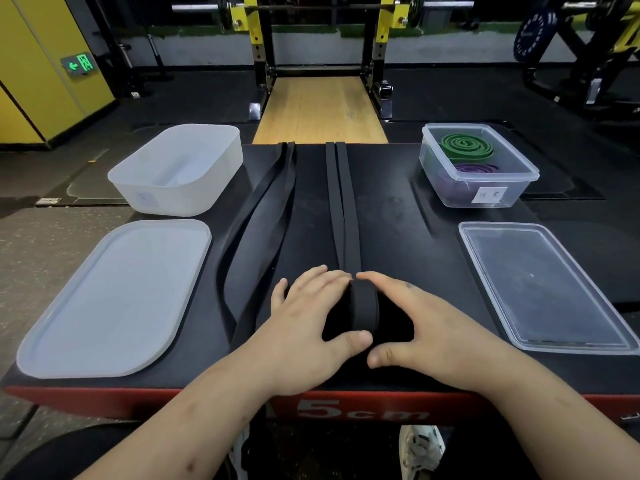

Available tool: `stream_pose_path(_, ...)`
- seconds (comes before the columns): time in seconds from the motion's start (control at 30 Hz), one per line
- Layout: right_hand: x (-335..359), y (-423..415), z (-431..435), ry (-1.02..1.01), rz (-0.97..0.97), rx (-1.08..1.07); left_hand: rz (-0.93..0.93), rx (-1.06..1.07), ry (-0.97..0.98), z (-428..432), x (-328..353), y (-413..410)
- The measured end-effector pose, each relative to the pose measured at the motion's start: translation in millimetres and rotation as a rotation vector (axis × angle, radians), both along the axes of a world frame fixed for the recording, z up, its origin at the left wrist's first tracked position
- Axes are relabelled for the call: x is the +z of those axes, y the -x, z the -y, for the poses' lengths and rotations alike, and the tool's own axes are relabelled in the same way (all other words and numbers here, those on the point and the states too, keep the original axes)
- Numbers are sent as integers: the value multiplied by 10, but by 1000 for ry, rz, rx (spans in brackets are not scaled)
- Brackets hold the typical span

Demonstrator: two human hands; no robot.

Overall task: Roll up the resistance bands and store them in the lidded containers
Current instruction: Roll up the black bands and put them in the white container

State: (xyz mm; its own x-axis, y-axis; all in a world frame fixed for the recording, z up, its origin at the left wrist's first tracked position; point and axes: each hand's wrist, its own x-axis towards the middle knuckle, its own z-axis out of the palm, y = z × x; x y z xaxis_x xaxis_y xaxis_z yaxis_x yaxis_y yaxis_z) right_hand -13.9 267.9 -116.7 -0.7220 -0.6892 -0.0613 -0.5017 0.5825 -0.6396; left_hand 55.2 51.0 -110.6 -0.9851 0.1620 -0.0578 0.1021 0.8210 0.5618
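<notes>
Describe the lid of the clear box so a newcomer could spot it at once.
Go to the right side of the black platform with the red front edge. There, nearer the person than the clear container holding a green band and a purple band, lies a flat clear lid. Unlike the frosted lid on the left, it is see-through.

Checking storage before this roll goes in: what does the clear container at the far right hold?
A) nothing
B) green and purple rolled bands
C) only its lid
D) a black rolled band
B: the clear container holds a coiled green band and a coiled purple band; its lid lies apart in front of it.
</notes>
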Motion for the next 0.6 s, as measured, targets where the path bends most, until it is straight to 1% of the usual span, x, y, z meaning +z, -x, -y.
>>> stream_pose_path(0.07,29,2,54,29,-44,-20,-1,3,-15,8,-5,15)
stream_pose_path(0.2,61,-61,11,61,-58,19,-9,-30,-65,11,-37,-55)
stream_pose_path(0.37,-17,-127,-31,52,-46,58,-11,-36,-55,29,-77,-161)
stream_pose_path(0.5,-44,-65,1,17,-69,53,26,0,-127,81,2,-184)
stream_pose_path(0.6,-54,-43,18,34,-59,55,-9,1,-89,42,8,-163)
